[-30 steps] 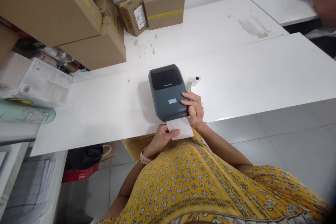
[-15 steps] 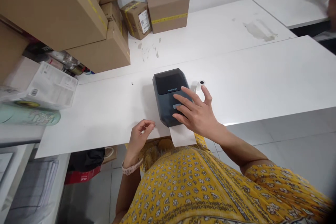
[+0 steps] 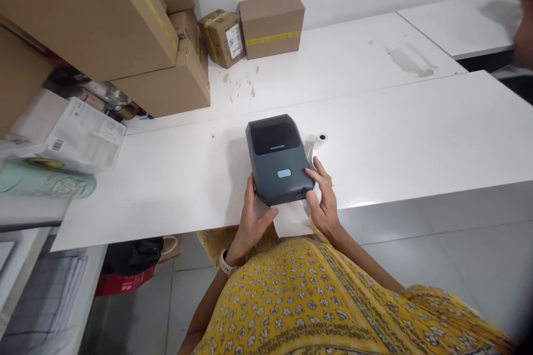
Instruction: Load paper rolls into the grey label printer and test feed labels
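A dark blue-grey label printer with a black window and a light-blue button rests on the white table near its front edge. My left hand grips its front left corner, with fingers along the side and the thumb by the front. At the front right corner, my right hand holds the printer between fingers on the right edge and the thumb in front. White paper shows below the printer's front, over the table edge. Just right of the printer lies a small white paper roll with a dark core.
Cardboard boxes are stacked at the back left, beside a small taped box and another carton. A white box and a green bottle lie on the left. The white table extends right.
My right hand has moved from above the printer's button to its front right corner. My left hand has come in from beside the printer and taken hold of its left side.
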Motion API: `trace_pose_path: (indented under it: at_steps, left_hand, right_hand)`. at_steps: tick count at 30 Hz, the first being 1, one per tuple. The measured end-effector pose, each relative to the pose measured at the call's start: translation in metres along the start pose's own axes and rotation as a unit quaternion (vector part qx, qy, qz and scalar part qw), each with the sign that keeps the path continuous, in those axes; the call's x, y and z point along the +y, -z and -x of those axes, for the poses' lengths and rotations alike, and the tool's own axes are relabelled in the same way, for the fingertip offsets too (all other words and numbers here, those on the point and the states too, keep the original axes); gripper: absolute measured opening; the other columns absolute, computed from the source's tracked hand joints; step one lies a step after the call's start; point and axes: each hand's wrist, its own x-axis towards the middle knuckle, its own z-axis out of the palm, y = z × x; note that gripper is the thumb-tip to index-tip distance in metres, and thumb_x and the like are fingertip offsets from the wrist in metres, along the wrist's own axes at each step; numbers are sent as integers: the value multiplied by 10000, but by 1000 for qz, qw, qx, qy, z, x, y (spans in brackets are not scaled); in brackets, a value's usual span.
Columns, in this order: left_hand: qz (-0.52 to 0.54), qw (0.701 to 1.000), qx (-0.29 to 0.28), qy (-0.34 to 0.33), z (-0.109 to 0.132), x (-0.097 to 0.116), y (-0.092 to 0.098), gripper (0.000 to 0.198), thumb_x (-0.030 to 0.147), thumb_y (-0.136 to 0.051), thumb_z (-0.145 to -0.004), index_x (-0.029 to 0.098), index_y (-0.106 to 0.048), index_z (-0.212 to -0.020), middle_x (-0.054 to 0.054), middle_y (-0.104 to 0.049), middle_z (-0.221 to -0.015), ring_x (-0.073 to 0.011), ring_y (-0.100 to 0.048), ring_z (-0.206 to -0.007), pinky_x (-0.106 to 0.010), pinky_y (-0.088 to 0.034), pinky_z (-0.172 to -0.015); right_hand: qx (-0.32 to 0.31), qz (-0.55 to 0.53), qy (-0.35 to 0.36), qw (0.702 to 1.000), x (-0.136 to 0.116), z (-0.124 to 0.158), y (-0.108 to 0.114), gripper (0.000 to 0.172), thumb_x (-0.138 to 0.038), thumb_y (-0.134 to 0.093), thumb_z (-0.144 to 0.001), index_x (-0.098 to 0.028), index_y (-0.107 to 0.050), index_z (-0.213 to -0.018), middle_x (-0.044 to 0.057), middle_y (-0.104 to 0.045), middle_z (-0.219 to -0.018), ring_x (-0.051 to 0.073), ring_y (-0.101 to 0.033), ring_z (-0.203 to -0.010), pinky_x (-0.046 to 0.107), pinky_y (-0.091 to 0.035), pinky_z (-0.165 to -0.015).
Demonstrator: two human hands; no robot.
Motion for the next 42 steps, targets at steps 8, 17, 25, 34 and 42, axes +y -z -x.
trace_pose_path:
  at_steps: [8,17,25,34,42]
  left_hand:
    - [-72,992,31,-95,-2,7,13,704,677,-469,-1026,392,-354,-1659,6,-168,-1813,-296,-19,-1697,-546,-82,-1383]
    - [-4,978,70,-199,-51,31,25,680,732,-304,-1041,365,-518,-1572,35,-354,-1760,-271,-208,-1676,-481,-237,-1368]
    - [-10,994,105,-37,-110,22,11,696,309,-702,-906,257,-481,-1564,-120,-487,-1673,-342,-497,-1519,-510,-462,-1222]
    - [-22,991,130,-35,-112,10,6,844,143,-672,-824,231,-385,-1612,-145,-510,-1648,-329,-557,-1470,-470,-488,-1204]
    - [-51,988,130,-58,-114,6,5,887,41,-590,-808,234,-343,-1638,-128,-565,-1611,-292,-579,-1460,-489,-444,-1244]
  right_hand:
    - [-23,-81,-27,996,-11,0,6,517,-577,-338,-1096,-406,-514,-1551,28,-439,-1710,332,-433,-1571,652,-367,-1280]
    - [14,-132,103,986,-18,-81,12,683,-719,-282,-1059,-408,-292,-1667,-2,-306,-1768,333,-298,-1640,630,-316,-1314]
    - [104,-38,195,975,-16,-220,-26,664,-684,-265,-1070,-410,-221,-1672,-11,-242,-1762,257,-246,-1658,505,-319,-1339]
    - [76,11,125,989,4,-256,-31,750,-709,-422,-1039,-265,-326,-1637,86,-374,-1717,267,-242,-1652,509,-266,-1343]
    - [-414,149,152,885,2,-168,-31,590,-466,-648,-973,-207,-576,-1498,157,-697,-1433,374,-668,-1300,522,-517,-1084]
